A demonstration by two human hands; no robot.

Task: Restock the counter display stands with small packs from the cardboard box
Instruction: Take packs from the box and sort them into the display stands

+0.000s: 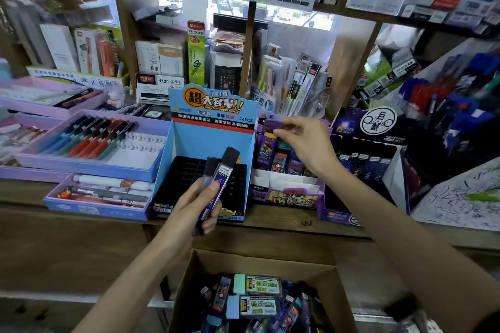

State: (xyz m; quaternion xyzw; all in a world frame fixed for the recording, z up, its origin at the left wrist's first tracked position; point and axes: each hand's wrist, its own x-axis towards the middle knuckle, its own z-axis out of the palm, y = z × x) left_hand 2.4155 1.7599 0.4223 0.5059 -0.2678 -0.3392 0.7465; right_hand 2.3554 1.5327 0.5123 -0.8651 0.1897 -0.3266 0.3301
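- Two slim tubes [220, 173] with black caps and purple labels are clasped in the left hand [194, 211]. Fingers and thumb are curled round their lower halves, and the capped ends are tilted up and to the right of the grip.
- Just behind that grip the blue display stand [211, 140] is seen, with its black slotted tray [186, 170] at the level of the tube caps.
- A small purple pack [272, 125] is pinched between the thumb and fingertips of the right hand [305, 140] and held roughly level.
- Directly beneath this pinch the purple display stand [292, 197] is found, with a few upright packs [278, 161] in its rear rows.
- Below both grips and nearer the camera, the cardboard box [270, 259] is set open, with loose packs [259, 297] heaped inside.
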